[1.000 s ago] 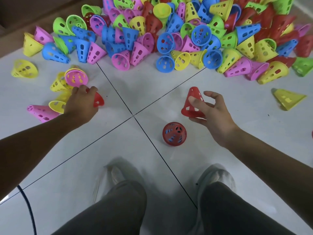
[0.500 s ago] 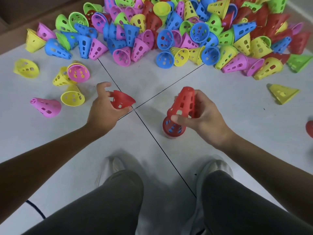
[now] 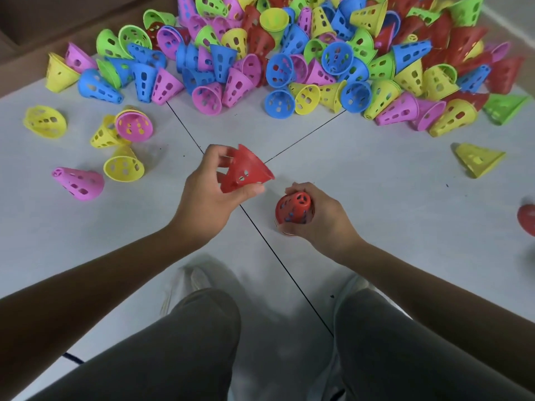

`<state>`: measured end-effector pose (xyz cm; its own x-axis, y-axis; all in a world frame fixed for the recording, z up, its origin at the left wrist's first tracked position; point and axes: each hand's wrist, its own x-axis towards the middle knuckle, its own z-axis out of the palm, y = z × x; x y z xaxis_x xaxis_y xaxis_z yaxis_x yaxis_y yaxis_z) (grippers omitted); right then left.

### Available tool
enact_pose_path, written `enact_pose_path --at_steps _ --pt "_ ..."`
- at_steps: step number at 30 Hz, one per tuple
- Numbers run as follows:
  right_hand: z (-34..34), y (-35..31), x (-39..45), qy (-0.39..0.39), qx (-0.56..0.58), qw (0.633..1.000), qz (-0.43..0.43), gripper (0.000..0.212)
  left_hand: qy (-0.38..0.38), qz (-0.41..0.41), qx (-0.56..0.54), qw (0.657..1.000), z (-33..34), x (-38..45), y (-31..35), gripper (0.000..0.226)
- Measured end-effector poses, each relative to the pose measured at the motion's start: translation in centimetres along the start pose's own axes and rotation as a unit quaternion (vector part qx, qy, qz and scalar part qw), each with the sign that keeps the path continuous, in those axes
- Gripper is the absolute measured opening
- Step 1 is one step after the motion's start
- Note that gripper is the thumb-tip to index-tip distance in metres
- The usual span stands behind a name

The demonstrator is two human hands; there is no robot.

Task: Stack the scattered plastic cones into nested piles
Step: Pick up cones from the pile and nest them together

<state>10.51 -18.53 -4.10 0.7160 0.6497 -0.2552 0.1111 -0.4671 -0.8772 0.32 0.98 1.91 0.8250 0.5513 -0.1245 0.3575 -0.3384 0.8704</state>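
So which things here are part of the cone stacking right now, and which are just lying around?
In the job:
- left hand holding a red cone
- right hand gripping the red stack
- heap of mixed cones, still to be stacked

Just lying about:
- black cable
- tiled floor

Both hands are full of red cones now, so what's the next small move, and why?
Probably carry the left hand's red cone over and lower it onto the red stack. The right hand steadies that stack upright on the floor, tip up, and the colours match.
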Motion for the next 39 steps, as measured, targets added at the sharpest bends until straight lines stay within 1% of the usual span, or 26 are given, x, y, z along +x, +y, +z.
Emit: enact_pose_path --at_steps 4,6,8,12,15,22,28,33,36,39 --pt "-1.1 0.1 -0.4 -0.015 -0.054 0.998 0.005 0.086 -0.042 0.011 0.010 0.999 0.4 -0.5 1.6 0.049" --pt "-2.2 0.4 -1.0 -0.017 -0.072 0.997 -0.005 0.088 -0.058 0.027 0.025 0.998 0.6 -0.7 2.3 0.048" --pt "-3.3 0.8 -1.6 -0.019 -0.080 0.997 -0.012 0.088 -0.069 0.057 0.063 0.994 0.9 -0.7 2.8 0.050" --pt "-5.7 1.6 -2.4 -0.004 -0.100 0.995 -0.013 0.084 -0.112 0.097 0.146 0.978 2.5 -0.1 2.7 0.055" --pt "-7.3 1.9 -2.5 0.009 -0.089 0.996 -0.006 0.083 -0.141 0.119 0.171 0.968 4.3 0.4 2.5 0.054" --pt "-8.2 1.8 -2.4 0.031 -0.072 0.997 -0.006 0.077 -0.176 0.135 0.211 0.952 6.9 0.9 0.7 0.055" --pt "-8.1 0.9 -2.7 0.033 -0.090 0.995 -0.024 0.070 -0.224 0.116 0.236 0.939 6.8 -0.1 -0.5 0.047" --pt "-7.8 -0.4 -2.5 0.049 -0.102 0.993 -0.039 0.062 -0.208 0.103 0.237 0.944 6.1 -0.3 -1.0 0.041" --pt "-6.7 -1.7 -2.1 0.054 -0.096 0.993 -0.044 0.053 -0.175 0.090 0.224 0.955 4.5 -0.5 -2.0 0.040" --pt "-5.0 -3.3 -1.4 0.032 -0.093 0.993 -0.061 0.041 -0.131 0.057 0.224 0.964 1.6 -0.3 -3.6 0.039"
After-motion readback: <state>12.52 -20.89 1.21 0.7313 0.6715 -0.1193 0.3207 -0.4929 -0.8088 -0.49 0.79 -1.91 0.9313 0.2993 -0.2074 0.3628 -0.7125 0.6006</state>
